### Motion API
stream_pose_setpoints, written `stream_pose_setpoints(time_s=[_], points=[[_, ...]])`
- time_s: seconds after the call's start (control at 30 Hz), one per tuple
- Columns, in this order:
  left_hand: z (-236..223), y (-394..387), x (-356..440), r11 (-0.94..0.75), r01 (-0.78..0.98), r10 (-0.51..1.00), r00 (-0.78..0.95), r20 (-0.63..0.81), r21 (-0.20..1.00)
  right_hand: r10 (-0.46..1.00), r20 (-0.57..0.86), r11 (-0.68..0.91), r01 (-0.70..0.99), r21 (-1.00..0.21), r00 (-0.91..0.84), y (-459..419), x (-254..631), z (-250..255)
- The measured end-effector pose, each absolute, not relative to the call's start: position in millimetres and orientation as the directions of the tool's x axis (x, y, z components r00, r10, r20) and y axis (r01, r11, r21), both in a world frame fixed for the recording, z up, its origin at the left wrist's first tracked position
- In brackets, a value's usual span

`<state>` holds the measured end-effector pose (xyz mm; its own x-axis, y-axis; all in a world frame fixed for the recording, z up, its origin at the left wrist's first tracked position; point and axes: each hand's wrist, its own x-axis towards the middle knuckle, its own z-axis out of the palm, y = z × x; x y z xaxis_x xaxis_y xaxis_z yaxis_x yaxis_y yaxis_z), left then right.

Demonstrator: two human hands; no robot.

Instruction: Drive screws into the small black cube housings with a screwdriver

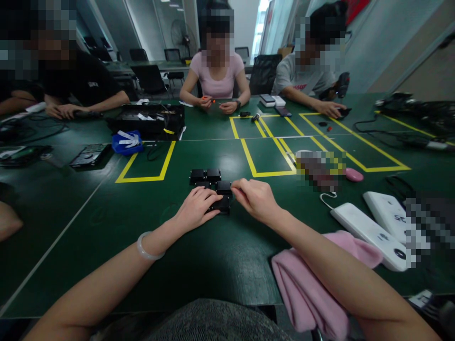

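I have 1 view, worn on the head: it looks forward and down from above the table edge, with the forearms near, the green table (142,265) mid-range and the room farther off. No 2nd view shares it.

Pink cloth (305,284), white power banks (371,234), blue container (125,144), green table (117,274)

We see a rather dim, cool-toned room, brightest at the window (261,26) behind the far side, with small ceiling lights (170,4) at the top and a soft sheen on the green tabletop (249,265). The wide view stretches and bends toward its edges, and we find the background soft. Blocky pixelation hides the faces and covers patches at the right, and the lower corners fall darker.
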<state>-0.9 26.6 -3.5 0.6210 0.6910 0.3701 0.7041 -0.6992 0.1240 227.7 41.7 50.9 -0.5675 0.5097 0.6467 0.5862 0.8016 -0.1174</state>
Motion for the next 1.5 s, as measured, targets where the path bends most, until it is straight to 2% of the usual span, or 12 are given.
stream_pose_setpoints(time_s=[0.33, 0.63, 0.9, 1.1, 1.3, 1.5], points=[[-3.6, 26.9, -1.2, -0.714, 0.695, 0.665, 0.633, 0.396, 0.087, 0.497, 0.666, 0.797, 0.596, -0.097, -0.556, 41.5, 228.9, 52.6], [-3.2, 26.2, -1.0, -0.704, 0.703, 0.68, 0.625, 0.384, 0.102, 0.458, 0.695, 0.817, 0.571, -0.083, -0.554, 41.1, 228.4, 53.6], [-3.2, 26.7, -1.0, -0.712, 0.697, 0.668, 0.637, 0.385, 0.083, 0.494, 0.673, 0.798, 0.594, -0.1, -0.551, 41.6, 226.8, 51.6], [-3.5, 27.1, -1.1, -0.717, 0.693, 0.661, 0.639, 0.393, 0.079, 0.471, 0.682, 0.793, 0.607, -0.05, -0.559, 40.9, 228.3, 53.6], [-2.8, 27.1, -1.1, -0.715, 0.694, 0.666, 0.638, 0.387, 0.086, 0.475, 0.679, 0.812, 0.576, -0.093, -0.56, 40.1, 226.4, 52.8], [-2.7, 26.9, -1.2, -0.716, 0.691, 0.668, 0.638, 0.383, 0.099, 0.499, 0.663, 0.789, 0.609, -0.082, -0.558, 40.2, 227.8, 51.4]])
